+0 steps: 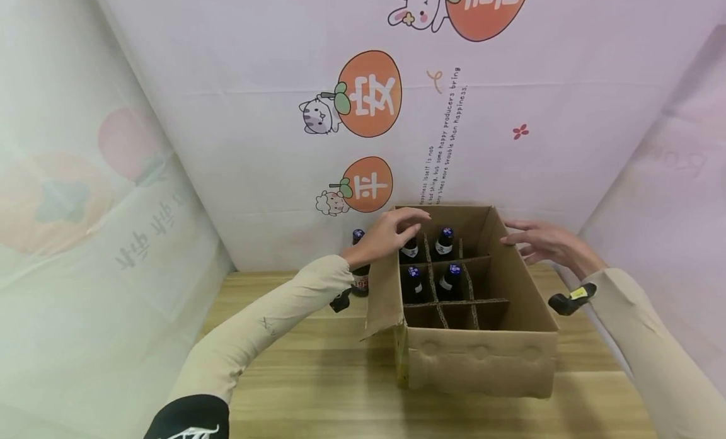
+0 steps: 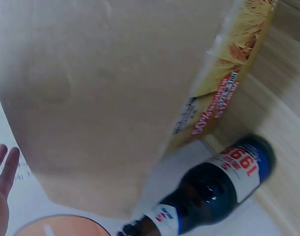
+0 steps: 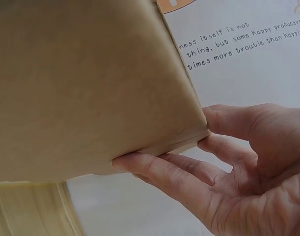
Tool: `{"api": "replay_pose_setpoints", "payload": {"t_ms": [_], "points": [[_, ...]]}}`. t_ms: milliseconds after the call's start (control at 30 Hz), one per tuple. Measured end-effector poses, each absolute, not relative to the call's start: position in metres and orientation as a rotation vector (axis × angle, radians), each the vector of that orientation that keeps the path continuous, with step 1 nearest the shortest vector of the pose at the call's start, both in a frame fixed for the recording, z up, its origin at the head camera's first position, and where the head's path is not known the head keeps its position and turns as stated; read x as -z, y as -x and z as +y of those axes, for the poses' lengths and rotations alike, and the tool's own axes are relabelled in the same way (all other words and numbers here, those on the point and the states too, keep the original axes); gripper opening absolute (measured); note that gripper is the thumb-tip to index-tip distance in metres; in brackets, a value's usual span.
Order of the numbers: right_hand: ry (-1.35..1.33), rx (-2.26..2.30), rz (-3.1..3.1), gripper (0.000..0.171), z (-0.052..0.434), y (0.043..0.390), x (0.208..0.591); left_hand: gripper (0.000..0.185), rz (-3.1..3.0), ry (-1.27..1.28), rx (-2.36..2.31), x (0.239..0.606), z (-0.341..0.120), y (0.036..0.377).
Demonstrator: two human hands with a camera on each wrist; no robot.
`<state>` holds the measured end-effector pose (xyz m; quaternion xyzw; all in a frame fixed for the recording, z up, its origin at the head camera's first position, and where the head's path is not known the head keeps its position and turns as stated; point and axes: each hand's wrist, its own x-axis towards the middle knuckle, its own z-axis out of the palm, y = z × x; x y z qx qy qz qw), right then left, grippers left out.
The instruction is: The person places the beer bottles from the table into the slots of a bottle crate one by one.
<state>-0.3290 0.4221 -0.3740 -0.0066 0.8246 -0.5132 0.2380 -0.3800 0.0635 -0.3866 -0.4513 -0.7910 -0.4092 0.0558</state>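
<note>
Carton (image 1: 482, 357), left hand (image 1: 391, 234) over bottles (image 1: 431, 262), right hand (image 1: 539, 240) touching flap

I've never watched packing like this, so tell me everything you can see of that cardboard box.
The cardboard box is plain brown, open-topped, standing on the wooden table. Card dividers split it into cells; four dark bottles stand in the far cells, the near ones look empty. Its flaps stand out. The left hand reaches over the far left edge; the right hand touches the right flap's corner with straight fingers.
</note>
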Motion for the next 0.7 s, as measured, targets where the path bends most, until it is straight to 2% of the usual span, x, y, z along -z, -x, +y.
{"api": "replay_pose_setpoints", "payload": {"t_ms": [433,700], "points": [[0.009,1.365,2.289,0.083,0.421,0.329,0.372,0.032,-2.325,1.097,1.399,0.400,0.023,0.399],[0.007,1.360,2.309,0.083,0.422,0.327,0.373,0.036,-2.419,1.005,1.397,0.430,-0.008,0.409]]}}
